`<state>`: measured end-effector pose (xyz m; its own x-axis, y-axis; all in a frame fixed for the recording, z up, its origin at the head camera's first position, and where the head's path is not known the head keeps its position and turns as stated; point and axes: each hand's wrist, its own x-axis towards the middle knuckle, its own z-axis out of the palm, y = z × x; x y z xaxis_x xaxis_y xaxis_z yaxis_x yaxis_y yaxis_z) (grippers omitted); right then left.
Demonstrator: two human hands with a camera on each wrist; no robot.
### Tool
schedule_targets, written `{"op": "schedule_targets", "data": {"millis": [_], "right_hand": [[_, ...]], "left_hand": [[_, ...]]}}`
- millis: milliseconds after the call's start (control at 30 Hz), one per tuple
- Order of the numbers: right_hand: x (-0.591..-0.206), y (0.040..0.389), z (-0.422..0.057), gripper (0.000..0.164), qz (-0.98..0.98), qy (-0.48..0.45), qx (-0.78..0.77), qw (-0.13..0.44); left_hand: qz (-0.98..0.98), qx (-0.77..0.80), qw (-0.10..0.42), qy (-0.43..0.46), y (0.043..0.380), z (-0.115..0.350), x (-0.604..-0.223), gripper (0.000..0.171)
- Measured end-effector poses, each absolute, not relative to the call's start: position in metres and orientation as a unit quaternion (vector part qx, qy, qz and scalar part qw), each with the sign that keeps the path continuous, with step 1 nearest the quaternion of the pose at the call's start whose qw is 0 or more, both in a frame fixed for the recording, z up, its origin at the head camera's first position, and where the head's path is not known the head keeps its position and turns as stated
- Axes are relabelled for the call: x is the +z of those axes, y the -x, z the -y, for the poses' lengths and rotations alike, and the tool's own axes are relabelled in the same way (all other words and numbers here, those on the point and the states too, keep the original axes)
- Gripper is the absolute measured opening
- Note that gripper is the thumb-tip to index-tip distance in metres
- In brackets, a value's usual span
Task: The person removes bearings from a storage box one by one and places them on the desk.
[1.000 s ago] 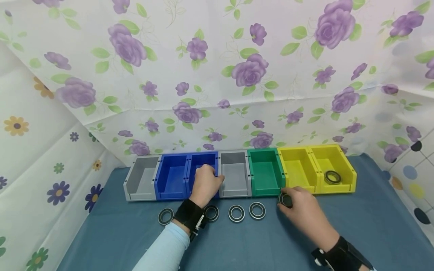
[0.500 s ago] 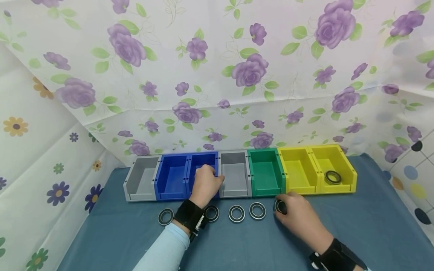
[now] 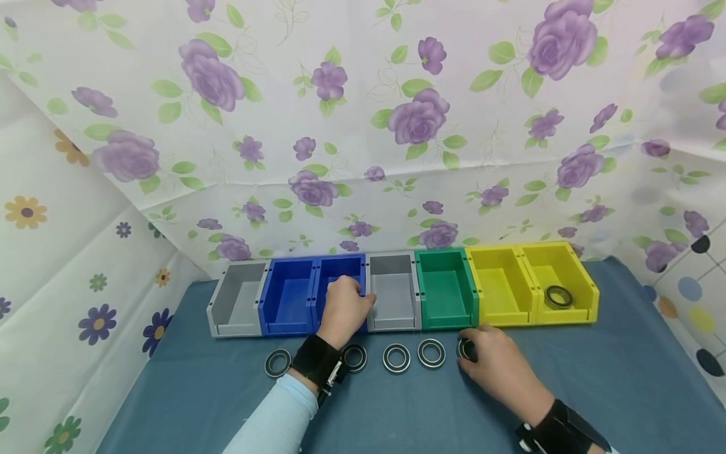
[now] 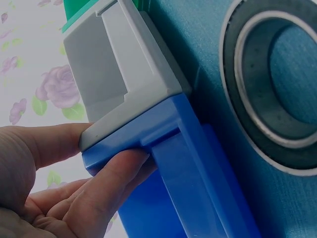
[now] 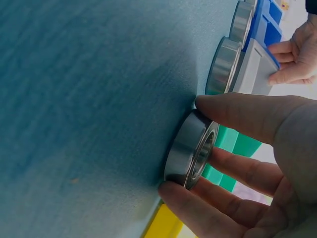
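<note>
My left hand [image 3: 345, 309] reaches to the walls where the right-hand blue bin [image 4: 166, 121] meets the middle grey bin [image 4: 143, 64]. In the left wrist view it pinches these adjoining walls, thumb on the grey side and fingers on the blue. My right hand [image 3: 501, 366] holds a steel ball bearing [image 5: 184, 148] by its rim, thumb at one side and fingertips at the other. That bearing lies flat at the blue cloth, in front of the green bin [image 3: 447, 296] and to the right of another bearing [image 3: 432, 342].
More bearings lie in a row on the blue tablecloth [image 3: 397, 416], one [image 3: 396, 371] in front of the grey bin. Another bearing [image 3: 558, 307] sits inside the far-right yellow bin [image 3: 592, 296]. A flowered sheet [image 3: 363, 208] hangs behind the bins.
My right hand has moved left with the bearing, away from the yellow bin's front and towards the row of bearings. My left hand has stayed in place.
</note>
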<state>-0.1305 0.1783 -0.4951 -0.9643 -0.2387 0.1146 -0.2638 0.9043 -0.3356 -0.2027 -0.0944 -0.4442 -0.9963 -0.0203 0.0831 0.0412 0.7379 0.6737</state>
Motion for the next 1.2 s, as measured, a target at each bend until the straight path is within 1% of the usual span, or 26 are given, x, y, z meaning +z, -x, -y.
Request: {"op": "schedule_targets", "data": {"millis": [367,433,567,633,867,1033,1200], "right_hand": [[-0.493,0.132,-0.175,0.041,0.98,-0.113,0.166,0.004],[-0.493,0.131,-0.175,0.04,0.98,-0.115,0.164,0.01],[-0.489,0.128,-0.178,0.038,0.977,-0.119,0.171,0.038],[-0.483,0.127,-0.179,0.037,0.976,-0.118,0.178,0.044],[-0.45,0.129,-0.188,0.041,0.973,-0.101,0.205,0.023],[-0.429,0.135,-0.204,0.044,0.967,-0.103,0.227,0.048],[-0.414,0.143,-0.224,0.043,0.968,-0.074,0.227,0.081]], "left_hand": [[0.931,-0.363,0.044,0.01,0.202,0.095,-0.444,0.048],[0.931,-0.363,0.045,0.011,0.203,0.095,-0.445,0.049],[0.93,-0.363,0.049,0.013,0.203,0.095,-0.445,0.049],[0.93,-0.363,0.051,0.012,0.203,0.095,-0.446,0.049],[0.931,-0.361,0.057,0.014,0.203,0.095,-0.446,0.05],[0.93,-0.363,0.059,0.016,0.203,0.095,-0.445,0.051],[0.93,-0.362,0.057,0.016,0.203,0.095,-0.445,0.05]]}}
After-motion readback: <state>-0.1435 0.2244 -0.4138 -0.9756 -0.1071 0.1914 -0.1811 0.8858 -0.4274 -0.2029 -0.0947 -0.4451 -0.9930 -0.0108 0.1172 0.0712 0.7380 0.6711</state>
